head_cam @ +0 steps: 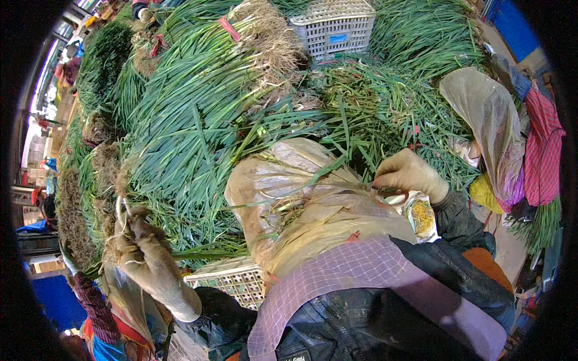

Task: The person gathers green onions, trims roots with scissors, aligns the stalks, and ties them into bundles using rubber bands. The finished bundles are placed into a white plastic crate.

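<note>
My left hand (151,266), in a dirty pale glove, is at the lower left with its fingers curled around the white ends of a few green stalks (119,210); their roots stick up above it. My right hand (408,173), in a pale glove, is bent over the right side of my lap, beside a green leaf. Whether it pinches anything is hidden by its fingers. A yellowish plastic apron (334,234) covers my lap, with loose roots and leaf scraps (289,210) on it. Ahead lies a large pile of long green leafy stalks (180,135) with pale roots (275,49).
A grey plastic crate (336,31) stands at the far side, and a white crate (230,282) is beside my lap. Leaf trimmings (384,104) lie ahead. An open bag of yellow rubber bands (421,216) is by my right sleeve. People sit at the right (539,144) and lower left (97,311).
</note>
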The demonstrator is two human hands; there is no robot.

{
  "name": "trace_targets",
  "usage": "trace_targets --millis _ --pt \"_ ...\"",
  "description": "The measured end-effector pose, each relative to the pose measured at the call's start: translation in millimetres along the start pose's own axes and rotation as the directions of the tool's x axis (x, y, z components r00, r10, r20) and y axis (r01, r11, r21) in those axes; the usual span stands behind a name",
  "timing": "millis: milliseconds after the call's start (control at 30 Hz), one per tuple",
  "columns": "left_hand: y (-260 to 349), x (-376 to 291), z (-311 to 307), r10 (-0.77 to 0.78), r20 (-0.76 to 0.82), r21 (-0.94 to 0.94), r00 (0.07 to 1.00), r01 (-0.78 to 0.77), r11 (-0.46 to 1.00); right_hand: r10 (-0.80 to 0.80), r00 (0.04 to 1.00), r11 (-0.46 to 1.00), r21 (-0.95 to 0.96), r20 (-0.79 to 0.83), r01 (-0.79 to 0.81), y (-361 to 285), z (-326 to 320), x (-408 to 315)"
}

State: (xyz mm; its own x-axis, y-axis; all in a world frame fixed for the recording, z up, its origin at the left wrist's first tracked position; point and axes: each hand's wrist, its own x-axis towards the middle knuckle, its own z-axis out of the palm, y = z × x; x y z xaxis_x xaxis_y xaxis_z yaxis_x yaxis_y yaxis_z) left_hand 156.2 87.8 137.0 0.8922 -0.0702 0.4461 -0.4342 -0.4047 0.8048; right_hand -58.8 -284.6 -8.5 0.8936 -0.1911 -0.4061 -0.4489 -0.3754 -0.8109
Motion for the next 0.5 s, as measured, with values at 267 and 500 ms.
trace_targets --millis 267,500 --pt "10.7 22.7 -29.7 0.289 0.005 0.322 0.957 -0.275 0.906 -0.555 0.826 0.827 -0.035 0.094 0.56 -55.8 48.2 48.9" --pt "-5.3 -45.2 76.1 0.101 0.62 0.514 0.778 -0.5 0.697 -0.331 0.828 0.917 -0.36 -0.452 0.171 -15.1 53.6 184.1"
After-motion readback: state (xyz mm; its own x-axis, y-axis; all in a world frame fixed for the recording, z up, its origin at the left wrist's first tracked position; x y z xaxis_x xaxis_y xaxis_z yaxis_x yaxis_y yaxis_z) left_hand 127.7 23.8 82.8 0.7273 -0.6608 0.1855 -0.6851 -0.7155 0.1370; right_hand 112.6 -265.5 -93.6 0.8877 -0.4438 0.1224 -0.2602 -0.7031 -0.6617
